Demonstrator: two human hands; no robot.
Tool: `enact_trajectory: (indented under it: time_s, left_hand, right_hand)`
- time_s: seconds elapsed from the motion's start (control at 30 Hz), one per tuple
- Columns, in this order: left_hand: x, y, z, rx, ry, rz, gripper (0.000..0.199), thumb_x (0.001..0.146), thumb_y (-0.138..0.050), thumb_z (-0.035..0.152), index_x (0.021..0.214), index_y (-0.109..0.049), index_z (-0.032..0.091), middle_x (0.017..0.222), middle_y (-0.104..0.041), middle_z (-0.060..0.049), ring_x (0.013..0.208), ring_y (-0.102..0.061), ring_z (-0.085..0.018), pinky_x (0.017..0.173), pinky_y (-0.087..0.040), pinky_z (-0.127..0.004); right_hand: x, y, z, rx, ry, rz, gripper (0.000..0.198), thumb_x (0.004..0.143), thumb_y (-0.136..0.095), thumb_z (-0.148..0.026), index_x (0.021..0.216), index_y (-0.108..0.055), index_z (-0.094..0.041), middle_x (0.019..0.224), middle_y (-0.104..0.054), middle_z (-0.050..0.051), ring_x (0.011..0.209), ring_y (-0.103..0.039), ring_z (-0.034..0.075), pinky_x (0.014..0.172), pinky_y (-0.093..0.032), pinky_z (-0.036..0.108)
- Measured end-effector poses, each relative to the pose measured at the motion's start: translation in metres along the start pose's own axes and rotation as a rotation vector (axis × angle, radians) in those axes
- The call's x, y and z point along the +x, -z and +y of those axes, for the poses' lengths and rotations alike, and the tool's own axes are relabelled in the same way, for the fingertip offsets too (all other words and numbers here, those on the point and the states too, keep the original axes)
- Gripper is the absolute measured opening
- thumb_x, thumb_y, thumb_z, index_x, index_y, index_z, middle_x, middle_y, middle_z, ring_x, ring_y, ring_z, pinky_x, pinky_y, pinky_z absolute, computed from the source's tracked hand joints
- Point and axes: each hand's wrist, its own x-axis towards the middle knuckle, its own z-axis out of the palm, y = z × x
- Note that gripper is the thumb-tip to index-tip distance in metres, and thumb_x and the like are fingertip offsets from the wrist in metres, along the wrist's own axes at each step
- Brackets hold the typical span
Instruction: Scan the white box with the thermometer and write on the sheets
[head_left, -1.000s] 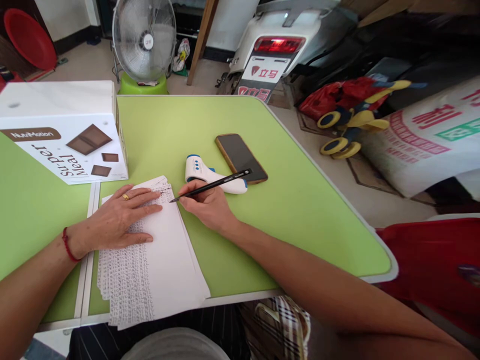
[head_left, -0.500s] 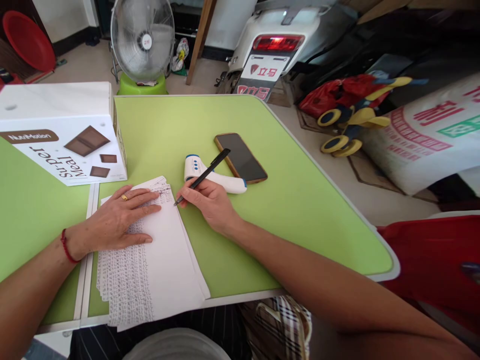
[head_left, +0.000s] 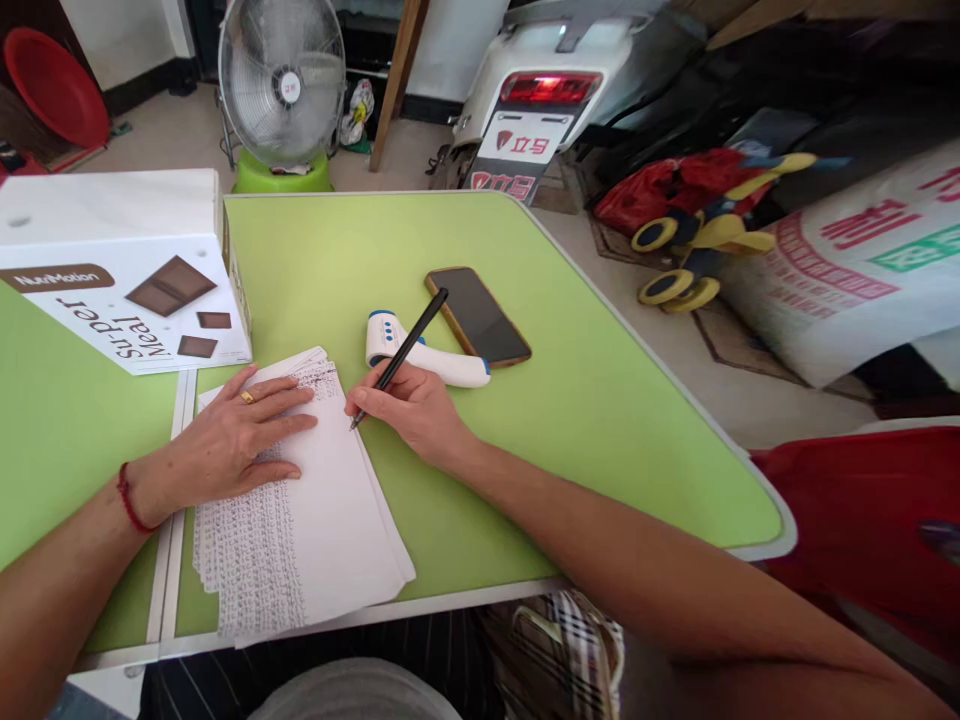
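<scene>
Paper sheets [head_left: 345, 520], one stack: on the green table [head_left: 600, 430]; dense handwriting [head_left: 259, 560] at left, blank at right.
Left hand [head_left: 244, 435], red bracelet [head_left: 129, 497] at wrist: palm down on the sheets' upper left, fingers spread.
Right hand [head_left: 409, 405]: at the sheets' upper right edge, pinching a black pen [head_left: 409, 343], point down at that edge.
White-and-blue handheld device [head_left: 456, 368]: just right of the sheets' far end.
Phone [head_left: 484, 315], dark screen up: farther right of and beyond the sheets.
White box [head_left: 112, 215], "NutriMotion": beyond the sheets, to their left.
</scene>
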Motion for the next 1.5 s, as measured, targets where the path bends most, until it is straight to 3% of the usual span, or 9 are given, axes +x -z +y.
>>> enact_trajectory:
  time_s: [0.33,0.7,0.87,1.07,1.2,1.3,1.37,1.43,1.5]
  left_hand:
    - [0.001,0.001,0.003,-0.009,-0.003,-0.011,0.039,0.099,-0.05,0.041,0.131,-0.057,0.02,0.147,-0.05,-0.011,0.137,-0.045,-0.03,0.117,-0.023,-0.056]
    - [0.001,0.001,0.003,-0.006,-0.011,-0.023,0.038,0.101,-0.046,0.038,0.134,-0.054,0.021,0.148,-0.049,-0.01,0.138,-0.045,-0.028,0.118,-0.022,-0.054]
    - [0.001,0.0,0.004,0.044,-0.013,-0.009,0.037,0.101,-0.047,0.04,0.132,-0.055,0.02,0.147,-0.05,-0.012,0.137,-0.044,-0.03,0.116,-0.024,-0.057]
    - [0.004,0.003,0.004,0.072,0.059,0.066,0.045,0.096,-0.05,0.052,0.114,-0.063,0.013,0.12,-0.063,-0.017,0.113,-0.057,-0.033,0.099,-0.045,-0.052]
    - [0.003,0.004,0.003,0.027,0.041,0.079,0.039,0.096,-0.053,0.049,0.114,-0.061,0.016,0.12,-0.063,-0.013,0.11,-0.058,-0.03,0.099,-0.045,-0.051]
    - [0.001,0.008,0.001,0.011,0.059,0.249,0.025,0.096,-0.056,0.037,0.111,-0.06,0.018,0.111,-0.066,-0.009,0.104,-0.06,-0.026,0.096,-0.047,-0.047]
    - [-0.001,0.014,-0.001,-0.007,0.18,0.423,0.021,0.094,-0.059,0.034,0.108,-0.06,0.019,0.105,-0.066,-0.007,0.101,-0.06,-0.025,0.091,-0.049,-0.044]
    - [0.0,0.02,-0.003,-0.056,0.33,0.53,0.028,0.09,-0.063,0.04,0.11,-0.059,0.021,0.107,-0.065,-0.006,0.106,-0.058,-0.026,0.088,-0.05,-0.044]
    - [0.003,0.024,-0.004,-0.138,0.427,0.56,0.041,0.086,-0.068,0.047,0.116,-0.057,0.022,0.11,-0.063,-0.005,0.113,-0.056,-0.027,0.09,-0.05,-0.044]
  right_hand:
    - [0.001,0.001,-0.001,-0.021,-0.032,-0.086,0.042,0.057,-0.085,-0.051,0.064,-0.059,-0.02,0.053,-0.059,-0.005,0.049,-0.051,0.009,0.051,-0.046,0.025]
    - [0.001,-0.001,-0.002,-0.008,-0.063,-0.088,0.043,0.054,-0.087,-0.049,0.064,-0.057,-0.019,0.055,-0.057,-0.005,0.05,-0.049,0.008,0.05,-0.044,0.025]
    - [0.002,0.0,0.001,-0.033,-0.057,-0.06,0.045,0.052,-0.087,-0.05,0.06,-0.055,-0.019,0.055,-0.054,-0.005,0.051,-0.044,0.008,0.048,-0.037,0.024]
    - [0.001,0.001,-0.002,-0.1,0.071,-0.006,0.041,0.065,-0.076,-0.055,0.058,-0.057,-0.02,0.054,-0.044,-0.005,0.053,-0.036,0.009,0.049,-0.031,0.025]
    - [-0.003,0.005,-0.008,-0.251,0.079,-0.037,0.038,0.074,-0.067,-0.052,0.059,-0.059,-0.018,0.052,-0.038,-0.006,0.05,-0.03,0.008,0.047,-0.027,0.025]
    - [-0.005,0.008,-0.007,-0.376,0.078,-0.015,0.035,0.076,-0.064,-0.05,0.063,-0.06,-0.018,0.052,-0.039,-0.006,0.048,-0.03,0.007,0.046,-0.025,0.025]
    - [-0.005,0.011,-0.004,-0.482,0.081,-0.003,0.032,0.077,-0.063,-0.049,0.068,-0.062,-0.018,0.053,-0.045,-0.005,0.048,-0.034,0.008,0.047,-0.027,0.025]
    - [-0.004,0.013,0.001,-0.599,0.088,-0.003,0.029,0.078,-0.063,-0.046,0.077,-0.066,-0.017,0.054,-0.049,-0.004,0.049,-0.039,0.009,0.049,-0.03,0.026]
    - [-0.004,0.015,0.006,-0.713,0.106,-0.012,0.027,0.078,-0.065,-0.043,0.088,-0.069,-0.018,0.055,-0.054,-0.004,0.05,-0.043,0.01,0.051,-0.033,0.026]
